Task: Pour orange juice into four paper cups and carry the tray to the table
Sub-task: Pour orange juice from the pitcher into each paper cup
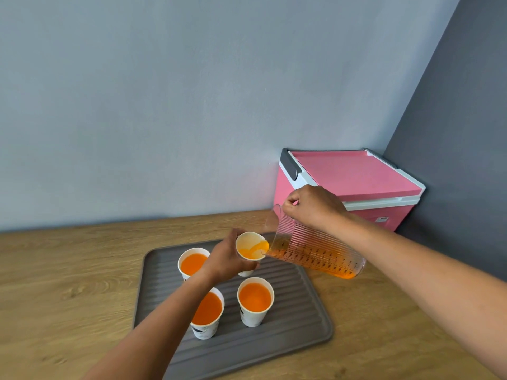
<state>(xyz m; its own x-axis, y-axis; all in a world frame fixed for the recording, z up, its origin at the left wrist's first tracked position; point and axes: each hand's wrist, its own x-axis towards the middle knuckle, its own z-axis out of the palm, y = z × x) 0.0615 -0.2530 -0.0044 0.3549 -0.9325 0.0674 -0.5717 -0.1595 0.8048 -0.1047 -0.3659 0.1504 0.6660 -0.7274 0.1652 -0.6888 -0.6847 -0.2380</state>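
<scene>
A grey ribbed tray [296,305] lies on the wooden counter. Three paper cups on it hold orange juice: one at the back left [192,263], one at the front left [207,314], one at the front right [255,300]. My left hand [225,259] grips a fourth paper cup [251,246] at the tray's back and tilts it toward the jug. My right hand [312,205] holds a clear ribbed measuring jug [312,250] tipped on its side, its spout over that cup's rim. Juice is running into the cup, which holds only a little.
A pink cooler box [354,174] with a white rim and grey handle stands in the back right corner against the grey wall. The wooden counter [68,283] extends to the left and in front of the tray.
</scene>
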